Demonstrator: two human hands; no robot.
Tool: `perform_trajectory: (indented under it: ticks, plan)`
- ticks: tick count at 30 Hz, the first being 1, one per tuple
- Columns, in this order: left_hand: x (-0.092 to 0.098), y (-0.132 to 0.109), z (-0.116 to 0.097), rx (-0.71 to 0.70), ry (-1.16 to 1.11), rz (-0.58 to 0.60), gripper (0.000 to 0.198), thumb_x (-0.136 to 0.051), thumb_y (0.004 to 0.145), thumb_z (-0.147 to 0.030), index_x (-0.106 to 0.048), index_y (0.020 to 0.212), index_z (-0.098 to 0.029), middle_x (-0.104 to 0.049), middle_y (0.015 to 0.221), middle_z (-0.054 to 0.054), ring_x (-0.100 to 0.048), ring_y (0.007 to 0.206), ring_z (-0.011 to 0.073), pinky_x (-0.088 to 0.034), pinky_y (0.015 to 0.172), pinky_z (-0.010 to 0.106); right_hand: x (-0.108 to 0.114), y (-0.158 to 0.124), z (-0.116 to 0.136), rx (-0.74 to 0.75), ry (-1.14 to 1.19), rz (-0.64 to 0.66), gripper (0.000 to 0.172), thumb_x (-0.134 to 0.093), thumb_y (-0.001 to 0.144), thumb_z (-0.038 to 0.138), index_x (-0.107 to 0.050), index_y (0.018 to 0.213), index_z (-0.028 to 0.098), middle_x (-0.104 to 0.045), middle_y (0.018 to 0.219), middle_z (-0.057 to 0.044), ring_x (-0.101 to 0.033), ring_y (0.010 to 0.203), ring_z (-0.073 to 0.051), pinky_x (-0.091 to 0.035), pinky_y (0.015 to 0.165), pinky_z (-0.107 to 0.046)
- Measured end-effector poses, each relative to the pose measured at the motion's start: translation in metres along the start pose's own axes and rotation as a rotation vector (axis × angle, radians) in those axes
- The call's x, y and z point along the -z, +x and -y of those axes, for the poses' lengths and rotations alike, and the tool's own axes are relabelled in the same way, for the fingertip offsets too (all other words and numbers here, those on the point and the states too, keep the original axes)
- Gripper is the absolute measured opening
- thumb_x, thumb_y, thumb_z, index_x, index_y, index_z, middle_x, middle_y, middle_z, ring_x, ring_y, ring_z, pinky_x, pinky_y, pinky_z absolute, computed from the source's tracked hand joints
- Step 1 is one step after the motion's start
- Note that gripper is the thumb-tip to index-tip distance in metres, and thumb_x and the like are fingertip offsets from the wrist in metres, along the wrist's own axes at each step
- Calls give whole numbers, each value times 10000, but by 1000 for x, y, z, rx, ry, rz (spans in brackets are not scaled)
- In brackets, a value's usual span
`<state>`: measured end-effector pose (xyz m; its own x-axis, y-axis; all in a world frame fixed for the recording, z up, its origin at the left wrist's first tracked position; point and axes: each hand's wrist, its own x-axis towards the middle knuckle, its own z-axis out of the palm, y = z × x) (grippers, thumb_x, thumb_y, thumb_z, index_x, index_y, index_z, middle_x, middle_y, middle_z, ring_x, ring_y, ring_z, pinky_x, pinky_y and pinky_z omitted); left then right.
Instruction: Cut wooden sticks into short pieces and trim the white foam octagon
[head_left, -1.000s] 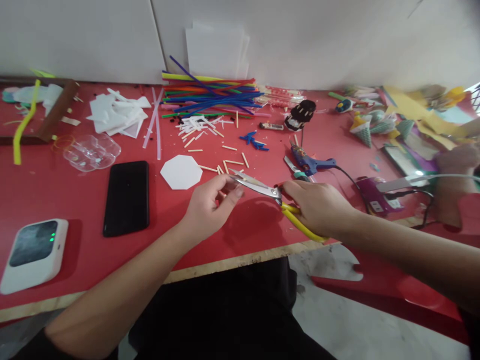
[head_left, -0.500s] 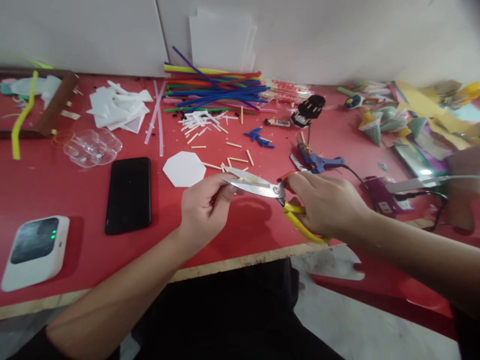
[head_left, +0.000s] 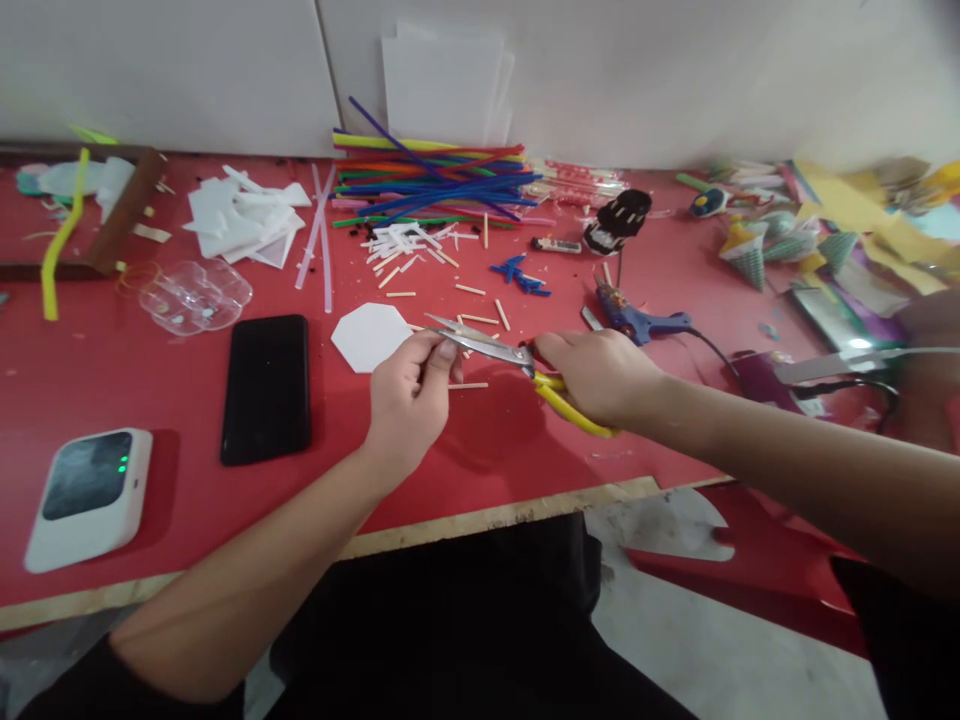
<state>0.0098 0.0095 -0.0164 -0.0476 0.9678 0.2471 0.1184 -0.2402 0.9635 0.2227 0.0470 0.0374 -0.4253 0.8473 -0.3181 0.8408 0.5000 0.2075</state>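
My right hand (head_left: pixel 592 375) grips the yellow handles of a pair of scissors (head_left: pixel 495 350), whose steel blades point left over the red table (head_left: pixel 112 380). My left hand (head_left: pixel 409 395) is closed in a pinch at the blade tips; what it pinches is too small to make out. A short wooden stick (head_left: pixel 469 385) lies on the table just under the blades. A white octagon piece (head_left: pixel 370 337) rests just left of my left hand.
A black phone (head_left: pixel 266 387) and a white device with green lights (head_left: pixel 86 497) lie at left. Coloured straws (head_left: pixel 427 180), white scraps (head_left: pixel 240 215), cut sticks, a clear plastic tray (head_left: pixel 191 297), a blue glue gun (head_left: pixel 637 320) and paper cones (head_left: pixel 750 260) crowd the back.
Both hands and the scissors have shifted left and slightly away from me, nearer the white octagon. My left hand's pinch stays at the blade tips.
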Motion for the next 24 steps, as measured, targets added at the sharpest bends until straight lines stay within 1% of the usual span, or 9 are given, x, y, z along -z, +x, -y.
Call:
perform_trajectory:
  ticks: [3, 5, 9, 13, 15, 18, 24]
  plan:
    - [2, 2, 8, 43, -36, -27, 284, -509, 1004, -279, -575, 740, -198, -601, 686, 4, -542, 608, 105, -391, 504, 225, 1, 9, 2, 5, -11, 4, 267, -488, 925, 364, -595, 1055, 156, -717, 893, -137, -632, 715, -235, -269, 591, -316]
    - [4, 2, 10, 41, -42, -28, 282, -513, 1007, -294, -584, 751, -198, -593, 688, 0, -532, 598, 102, -389, 504, 226, 3, 10, 3, 10, -16, -5, 272, -477, 930, 360, -588, 1069, 154, -716, 906, -142, -639, 734, -244, -271, 593, -317]
    - [7, 2, 5, -11, 0, -6, 301, -504, 1009, -284, -569, 728, -198, -583, 675, -7, -518, 585, 97, -377, 509, 232, 7, 5, 4, 14, -15, -20, 307, -462, 927, 388, -572, 1084, 148, -701, 907, -148, -646, 763, -273, -269, 592, -324]
    - [8, 1, -1, -87, 45, 9, 301, -501, 999, -245, -562, 708, -197, -576, 677, -5, -499, 575, 97, -359, 506, 242, 10, -5, 5, -6, 17, -23, 335, -460, 916, 403, -561, 1098, 140, -687, 916, -145, -639, 758, -277, -277, 593, -329]
    - [7, 1, -2, -102, 65, 32, 300, -513, 990, -232, -561, 696, -197, -547, 638, -17, -454, 530, 89, -339, 491, 246, 10, -8, 6, -5, 28, -34, 351, -455, 914, 408, -559, 1108, 134, -680, 920, -147, -636, 762, -278, -277, 592, -331]
    - [7, 1, -2, -88, 50, 78, 319, -514, 993, -246, -559, 681, -195, -521, 616, -25, -399, 485, 80, -310, 469, 255, 8, -10, 6, -3, 39, -46, 350, -454, 906, 401, -563, 1097, 129, -678, 928, -154, -629, 771, -279, -278, 590, -332]
    - [8, 5, 2, -62, -63, 163, 362, -499, 1000, -247, -549, 645, -193, -520, 628, -9, -466, 526, 88, -355, 491, 250, 1, -7, 2, 17, 38, -73, 341, -463, 902, 399, -584, 1080, 134, -687, 903, -150, -616, 732, -267, -279, 589, -328]
